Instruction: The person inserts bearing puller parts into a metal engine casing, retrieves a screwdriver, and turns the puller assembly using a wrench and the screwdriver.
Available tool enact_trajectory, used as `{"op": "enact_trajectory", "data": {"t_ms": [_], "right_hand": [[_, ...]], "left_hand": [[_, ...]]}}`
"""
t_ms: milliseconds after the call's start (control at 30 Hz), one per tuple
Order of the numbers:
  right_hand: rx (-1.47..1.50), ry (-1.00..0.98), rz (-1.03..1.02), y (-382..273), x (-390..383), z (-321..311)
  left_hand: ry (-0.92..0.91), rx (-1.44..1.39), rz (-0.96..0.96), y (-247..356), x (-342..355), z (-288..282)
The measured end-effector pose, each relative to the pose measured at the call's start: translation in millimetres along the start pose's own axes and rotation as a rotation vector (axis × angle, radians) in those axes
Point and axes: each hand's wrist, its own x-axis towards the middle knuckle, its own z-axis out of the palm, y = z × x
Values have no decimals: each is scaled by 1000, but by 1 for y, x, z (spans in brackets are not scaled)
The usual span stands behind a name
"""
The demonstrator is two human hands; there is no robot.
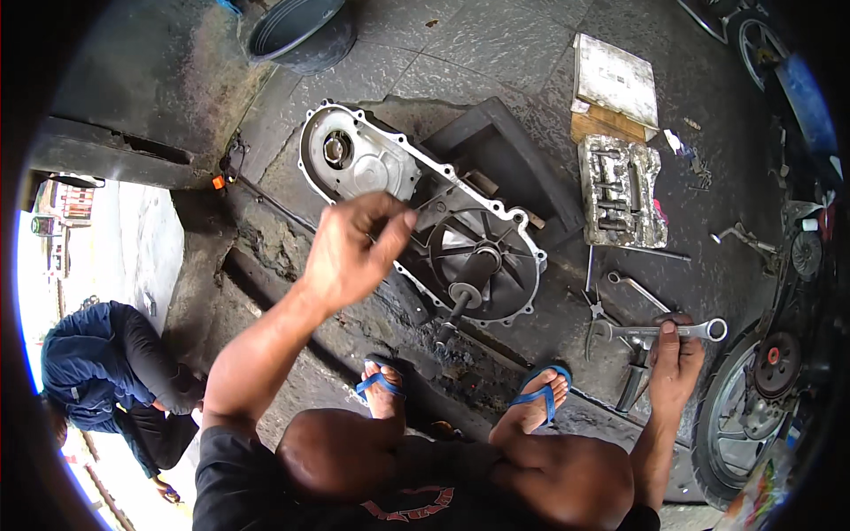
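A silver engine casing (381,159) with bolt holes around its rim lies on the ground ahead of me. From its round, ribbed right end a dark metal rod with a thick cylindrical sleeve (478,265) sticks up toward me. My left hand (354,248) hovers above the casing's left-middle part, fingers curled in and thumb close to them; whatever may be in them is hidden. At the right my right hand (677,363) grips a combination wrench (699,330) by its shank, held level above other tools. Pliers (597,311) and another wrench (637,290) lie just beyond it.
A grimy socket tray (620,190) and a white box (615,81) lie far right. Behind the casing is a black angular tray (522,159); a black tub (301,40) stands far left. A wheel (735,425) is at right. Another person (124,380) crouches at left.
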Motion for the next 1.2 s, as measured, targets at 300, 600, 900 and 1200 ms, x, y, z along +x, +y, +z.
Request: {"op": "enact_trajectory", "data": {"t_ms": [300, 600, 900, 1200], "right_hand": [[198, -560, 89, -59, -17, 57], [-121, -1289, -200, -59, -49, 142], [-853, -531, -755, -89, -15, 171], [-714, -495, -813, -78, -7, 170]], "left_hand": [[-446, -178, -180, -23, -89, 58], [-896, -1824, -760, -57, -152, 112], [-715, -586, -730, -92, -169, 79], [-891, -516, -640, -122, -201, 52]]}}
